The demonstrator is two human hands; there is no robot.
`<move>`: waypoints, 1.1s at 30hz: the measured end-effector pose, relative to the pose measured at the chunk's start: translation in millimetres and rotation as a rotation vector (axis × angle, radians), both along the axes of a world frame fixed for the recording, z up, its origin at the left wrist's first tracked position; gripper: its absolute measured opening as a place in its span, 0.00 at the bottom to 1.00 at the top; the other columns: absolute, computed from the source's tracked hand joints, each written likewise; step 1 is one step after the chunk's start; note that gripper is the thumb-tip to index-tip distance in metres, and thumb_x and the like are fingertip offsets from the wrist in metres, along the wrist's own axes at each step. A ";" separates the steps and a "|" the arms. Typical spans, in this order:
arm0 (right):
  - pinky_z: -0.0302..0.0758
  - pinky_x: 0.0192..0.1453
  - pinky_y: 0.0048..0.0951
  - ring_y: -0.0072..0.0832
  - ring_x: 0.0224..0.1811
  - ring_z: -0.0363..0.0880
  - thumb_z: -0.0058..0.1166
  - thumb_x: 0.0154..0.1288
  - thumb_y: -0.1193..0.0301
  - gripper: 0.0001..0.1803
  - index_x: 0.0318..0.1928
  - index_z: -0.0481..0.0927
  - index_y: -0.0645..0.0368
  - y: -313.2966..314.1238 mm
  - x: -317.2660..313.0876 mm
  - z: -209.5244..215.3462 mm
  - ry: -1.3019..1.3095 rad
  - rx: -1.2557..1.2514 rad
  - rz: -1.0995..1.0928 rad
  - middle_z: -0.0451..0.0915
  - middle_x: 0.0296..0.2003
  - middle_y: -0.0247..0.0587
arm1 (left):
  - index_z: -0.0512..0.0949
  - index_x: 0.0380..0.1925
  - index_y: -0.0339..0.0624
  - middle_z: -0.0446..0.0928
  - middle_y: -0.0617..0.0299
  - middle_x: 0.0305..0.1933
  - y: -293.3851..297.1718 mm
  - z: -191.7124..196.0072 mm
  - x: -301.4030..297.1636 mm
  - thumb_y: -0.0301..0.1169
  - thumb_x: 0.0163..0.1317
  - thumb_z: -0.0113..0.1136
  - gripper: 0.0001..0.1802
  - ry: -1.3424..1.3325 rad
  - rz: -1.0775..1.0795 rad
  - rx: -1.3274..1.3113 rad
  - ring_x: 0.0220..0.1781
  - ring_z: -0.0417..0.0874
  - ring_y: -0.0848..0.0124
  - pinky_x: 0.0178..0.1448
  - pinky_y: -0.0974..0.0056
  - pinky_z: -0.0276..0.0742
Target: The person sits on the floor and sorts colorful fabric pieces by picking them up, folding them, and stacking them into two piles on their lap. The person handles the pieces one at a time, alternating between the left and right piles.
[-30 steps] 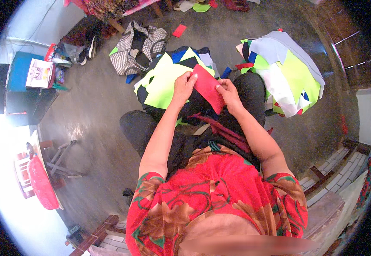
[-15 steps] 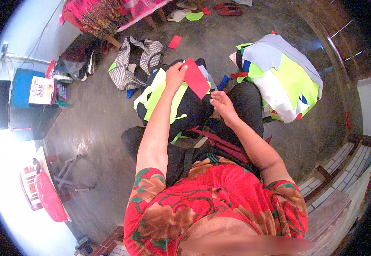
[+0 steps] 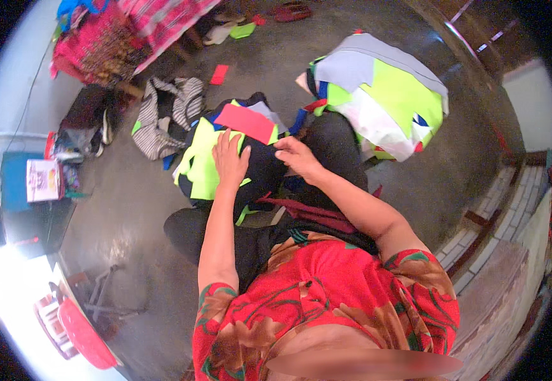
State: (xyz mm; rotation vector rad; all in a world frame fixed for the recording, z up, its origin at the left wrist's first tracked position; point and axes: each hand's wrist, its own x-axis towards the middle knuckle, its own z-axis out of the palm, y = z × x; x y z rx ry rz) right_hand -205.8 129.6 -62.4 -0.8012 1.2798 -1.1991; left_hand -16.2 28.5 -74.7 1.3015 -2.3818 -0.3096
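Smooth grey floor (image 3: 130,216) is surrounding our pile of fabric scraps (image 3: 262,166). We're no longer gripping the red fabric piece (image 3: 247,122); it's lying across the pile's top, so it's out of hand now. Our left hand (image 3: 228,159) is spreading its fingers by the lower edge, holding nothing. Our right hand (image 3: 296,159) is loosely curling near the other end; we can't tell if it's pinching anything. Left hand is hiding some lime-yellow scraps (image 3: 200,162), probably felt-like; blur isn't helping.

It looks like a home here, a lived-in room: shoes (image 3: 106,129) near the pale wall (image 3: 19,101), pink checked cloth (image 3: 169,25) over wooden-legged furniture, bare grey floor (image 3: 133,222), and bright cloth pieces (image 3: 201,173) piled low, a touch of the workroom!
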 end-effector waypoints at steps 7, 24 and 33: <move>0.72 0.49 0.27 0.23 0.42 0.74 0.56 0.62 0.72 0.13 0.46 0.74 0.60 1.7 1.9 7.7 0.020 -0.030 0.020 0.75 0.39 0.34 | 0.65 0.61 0.45 0.56 0.53 0.71 51.3 -7.4 16.5 0.43 0.60 0.57 0.31 -0.136 0.071 0.051 0.74 0.50 0.53 0.72 0.41 0.45; 0.73 0.42 0.22 0.17 0.39 0.75 0.54 0.64 0.70 0.09 0.43 0.77 0.56 19.0 -42.2 69.9 0.056 -0.260 0.031 0.79 0.37 0.30 | 0.61 0.64 0.47 0.52 0.57 0.73 60.1 -18.2 26.4 0.44 0.60 0.57 0.34 -0.175 0.067 0.077 0.75 0.48 0.56 0.73 0.45 0.42; 0.74 0.47 0.37 0.36 0.45 0.77 0.60 0.56 0.73 0.17 0.47 0.75 0.55 -27.1 -246.3 103.3 1.294 -0.316 -0.636 0.79 0.42 0.41 | 0.61 0.65 0.48 0.51 0.57 0.73 59.5 -24.3 27.1 0.46 0.61 0.55 0.33 -0.187 0.074 0.061 0.75 0.47 0.57 0.73 0.44 0.41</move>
